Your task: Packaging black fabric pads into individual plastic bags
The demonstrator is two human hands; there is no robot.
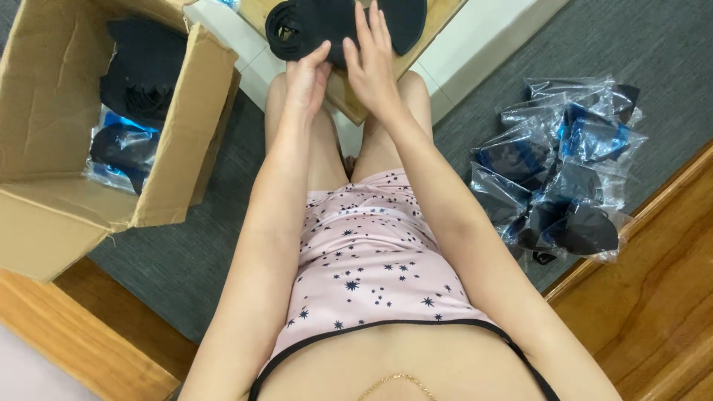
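Note:
A black fabric piece (304, 26), rounded and folded at its left edge, lies on a small wooden board (349, 96) over my knees. My left hand (307, 78) pinches its near edge between thumb and fingers. My right hand (369, 59) rests flat on top of the fabric, fingers stretched out and pointing away from me. Part of the fabric runs out of view at the top.
An open cardboard box (178, 111) at left holds black fabric items and clear plastic bags. A heap of bagged black items (561, 178) lies on the grey carpet (193, 252) at right. Wooden floor borders the carpet on both sides.

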